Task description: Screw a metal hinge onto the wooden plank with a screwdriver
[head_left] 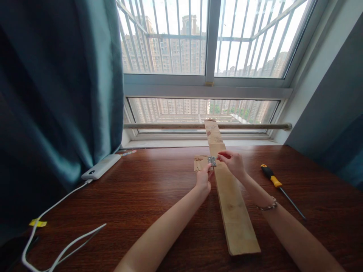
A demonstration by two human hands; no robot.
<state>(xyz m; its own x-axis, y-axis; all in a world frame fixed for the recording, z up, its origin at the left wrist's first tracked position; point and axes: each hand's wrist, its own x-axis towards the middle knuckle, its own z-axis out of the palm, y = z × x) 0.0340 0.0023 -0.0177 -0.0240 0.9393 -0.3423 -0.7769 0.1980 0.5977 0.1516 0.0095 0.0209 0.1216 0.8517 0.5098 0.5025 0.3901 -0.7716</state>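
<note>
Nearest me, at the near left corner of the tabletop, I see one white cable looping back toward the curtain side, with one yellow tag on it. One long board runs from near the middle of the near edge out past the far edge; it is pale, flat and straight-sided, with brown marks toward its far end. Near the right edge I count one screwdriver, its handle black and yellow, its shaft pointing toward the near right corner.

Farther on, one silver hinge lies open and flat, dotted with holes, across the join between the board and one short wooden piece on its left. My left hand has its thumb pressed on the hinge, the fingers curled beneath. My right hand is narrowed to a pinch just right of the hinge; I cannot tell what, if anything, sits between its fingertips. One white oblong device lies by the left edge, and one rail crosses beyond the far edge.
</note>
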